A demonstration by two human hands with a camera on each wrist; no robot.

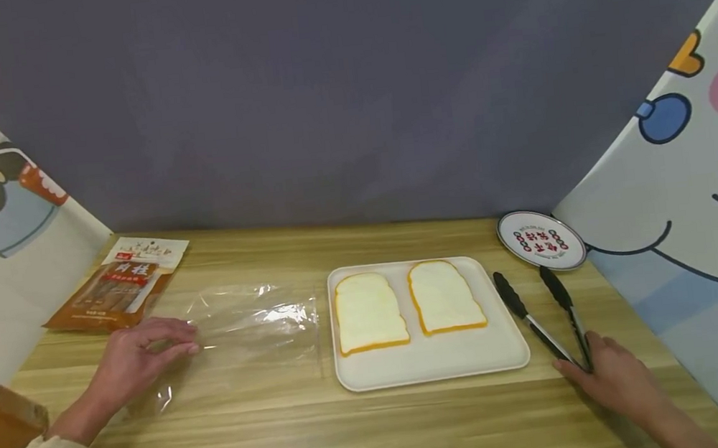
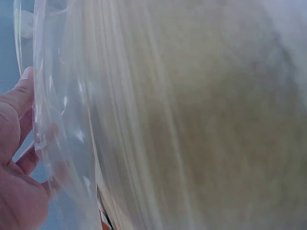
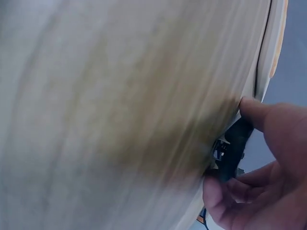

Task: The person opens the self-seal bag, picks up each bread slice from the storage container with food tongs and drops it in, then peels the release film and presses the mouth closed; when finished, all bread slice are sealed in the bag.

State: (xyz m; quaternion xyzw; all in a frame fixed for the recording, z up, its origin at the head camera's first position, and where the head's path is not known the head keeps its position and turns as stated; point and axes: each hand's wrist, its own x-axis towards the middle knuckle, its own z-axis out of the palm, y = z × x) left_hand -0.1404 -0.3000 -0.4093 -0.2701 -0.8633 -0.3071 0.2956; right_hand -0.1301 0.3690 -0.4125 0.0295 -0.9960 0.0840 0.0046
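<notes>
On the left side of the table lies a clear plastic bag (image 1: 258, 360), flat and shiny. My left hand (image 1: 141, 357) pinches its left part between thumb and fingers; in the left wrist view some fingers show through the film (image 2: 64, 100). At the right, my right hand (image 1: 621, 380) grips the joined end of metal tongs (image 1: 544, 337) with black tips. Those tongs lie spread apart, tips pointing away. Between the hands, a white tray (image 1: 431, 368) bears two bread slices, one on the left (image 1: 369, 311) and one on the right (image 1: 446, 296).
Behind my left hand lies a brown packet (image 1: 112, 287) with printed labels. A jar (image 1: 11, 420) with a silver lid is beside my left forearm. A small round plate (image 1: 541, 239) with red print sits at the back right, near the side panel.
</notes>
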